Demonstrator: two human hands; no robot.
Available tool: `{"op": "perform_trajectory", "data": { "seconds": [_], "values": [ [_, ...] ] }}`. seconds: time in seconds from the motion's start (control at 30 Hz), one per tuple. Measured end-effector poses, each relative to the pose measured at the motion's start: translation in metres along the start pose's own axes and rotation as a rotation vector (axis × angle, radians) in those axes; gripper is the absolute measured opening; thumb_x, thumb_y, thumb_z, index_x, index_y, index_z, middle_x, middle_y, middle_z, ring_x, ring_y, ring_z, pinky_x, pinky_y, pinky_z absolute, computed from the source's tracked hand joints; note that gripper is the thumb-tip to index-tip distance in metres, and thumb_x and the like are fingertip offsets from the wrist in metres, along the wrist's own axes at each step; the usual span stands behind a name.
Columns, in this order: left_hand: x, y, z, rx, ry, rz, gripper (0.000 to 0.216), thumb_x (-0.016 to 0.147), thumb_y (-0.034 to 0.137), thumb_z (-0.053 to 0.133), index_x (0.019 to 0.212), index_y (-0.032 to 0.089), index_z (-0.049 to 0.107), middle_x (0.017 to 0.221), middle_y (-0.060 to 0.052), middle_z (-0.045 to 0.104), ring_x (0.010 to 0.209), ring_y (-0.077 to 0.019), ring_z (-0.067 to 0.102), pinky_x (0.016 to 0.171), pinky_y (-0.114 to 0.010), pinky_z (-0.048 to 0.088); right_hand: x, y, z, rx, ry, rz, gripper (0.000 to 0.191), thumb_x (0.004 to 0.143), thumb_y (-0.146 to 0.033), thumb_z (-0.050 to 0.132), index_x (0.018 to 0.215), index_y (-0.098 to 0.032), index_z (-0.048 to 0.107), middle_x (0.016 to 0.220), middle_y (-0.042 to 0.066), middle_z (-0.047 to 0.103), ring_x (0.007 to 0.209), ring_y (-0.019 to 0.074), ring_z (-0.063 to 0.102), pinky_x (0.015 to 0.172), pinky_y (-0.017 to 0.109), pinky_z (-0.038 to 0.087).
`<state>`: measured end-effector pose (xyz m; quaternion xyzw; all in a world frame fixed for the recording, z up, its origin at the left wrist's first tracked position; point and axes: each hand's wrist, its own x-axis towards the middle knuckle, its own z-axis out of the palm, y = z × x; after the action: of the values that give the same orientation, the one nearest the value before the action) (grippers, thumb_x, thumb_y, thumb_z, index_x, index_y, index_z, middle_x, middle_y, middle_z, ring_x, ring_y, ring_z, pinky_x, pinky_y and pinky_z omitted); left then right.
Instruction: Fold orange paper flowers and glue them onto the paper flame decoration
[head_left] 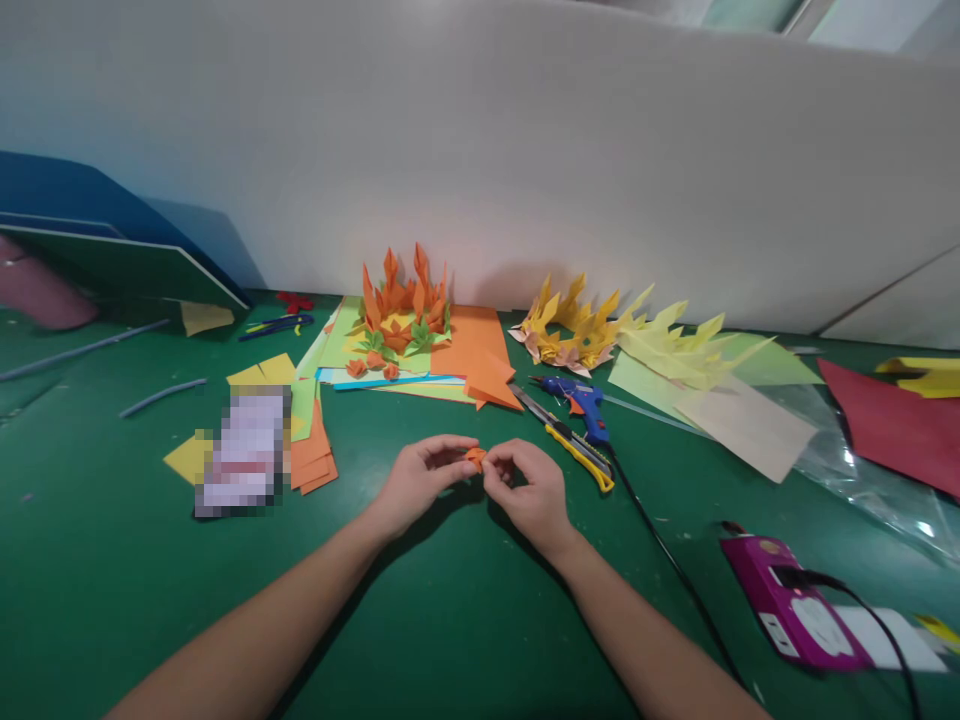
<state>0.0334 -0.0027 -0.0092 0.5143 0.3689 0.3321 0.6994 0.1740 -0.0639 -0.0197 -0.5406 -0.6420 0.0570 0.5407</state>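
Between my two hands is a small orange folded-paper flower, partly covered by fingertips. My left hand pinches it from the left, thumb below and fingers above. From the other side my right hand grips its right edge with thumb and forefinger. Just beyond, three similar orange paper rosebuds lie in front of an orange paper crown with green leaves. A yellow utility knife and a blue hot glue gun rest to the right of my right hand.
A yellow paper crown and pale yellow folded strip stand at the back right. Orange sheets lie behind. A blurred-out object is at left, near pliers. A magenta power socket sits front right; the gun's black cord crosses the table.
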Motion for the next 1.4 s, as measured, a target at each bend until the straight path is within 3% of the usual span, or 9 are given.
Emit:
{"op": "perform_trajectory", "data": {
  "seconds": [0.17, 0.3, 0.53, 0.93, 1.4],
  "values": [
    [-0.003, 0.002, 0.004, 0.049, 0.054, 0.101, 0.024, 0.054, 0.031, 0.079, 0.072, 0.017, 0.071, 0.079, -0.003, 0.071, 0.070, -0.0142, 0.062, 0.070, -0.029, 0.051, -0.001, -0.001, 0.001, 0.051, 0.000, 0.065, 0.014, 0.076, -0.013, 0.054, 0.064, -0.020, 0.055, 0.055, -0.003, 0.053, 0.047, 0.0099, 0.046, 0.046, 0.021, 0.040],
    [-0.003, 0.003, 0.006, 0.015, 0.052, 0.041, 0.026, 0.056, 0.034, 0.078, 0.073, 0.016, 0.069, 0.060, 0.001, 0.066, 0.054, -0.0103, 0.056, 0.061, -0.028, 0.049, -0.001, 0.000, 0.000, -0.045, -0.004, -0.053, 0.015, 0.077, -0.012, 0.054, 0.064, -0.020, 0.054, 0.055, -0.002, 0.054, 0.050, 0.0109, 0.048, 0.050, 0.023, 0.040],
    [-0.002, 0.001, 0.006, 0.019, 0.015, 0.056, 0.031, 0.057, 0.039, 0.076, 0.065, 0.017, 0.056, 0.049, 0.005, 0.058, 0.045, -0.0081, 0.051, 0.049, -0.023, 0.044, -0.001, 0.000, 0.000, -0.150, -0.047, -0.206, 0.017, 0.080, -0.012, 0.052, 0.066, -0.021, 0.054, 0.055, -0.001, 0.057, 0.051, 0.0126, 0.049, 0.052, 0.025, 0.040],
    [-0.003, 0.005, 0.005, 0.138, 0.047, -0.007, 0.030, 0.056, 0.043, 0.074, 0.056, 0.015, 0.063, 0.047, 0.002, 0.058, 0.046, -0.0089, 0.049, 0.051, -0.024, 0.043, -0.001, 0.000, -0.004, -0.256, -0.125, -0.366, 0.018, 0.085, -0.012, 0.049, 0.071, -0.021, 0.055, 0.059, 0.002, 0.062, 0.056, 0.0149, 0.052, 0.055, 0.026, 0.043],
    [0.002, 0.001, -0.006, 0.409, -0.116, -0.027, 0.037, 0.068, 0.049, 0.061, 0.051, 0.017, 0.055, 0.040, 0.006, 0.046, 0.040, -0.0080, 0.041, 0.044, -0.021, 0.030, -0.005, 0.002, -0.003, -0.264, -0.218, -0.427, 0.021, 0.089, -0.016, 0.044, 0.074, -0.021, 0.057, 0.063, 0.004, 0.064, 0.058, 0.0162, 0.053, 0.057, 0.029, 0.045]
  ]
}}
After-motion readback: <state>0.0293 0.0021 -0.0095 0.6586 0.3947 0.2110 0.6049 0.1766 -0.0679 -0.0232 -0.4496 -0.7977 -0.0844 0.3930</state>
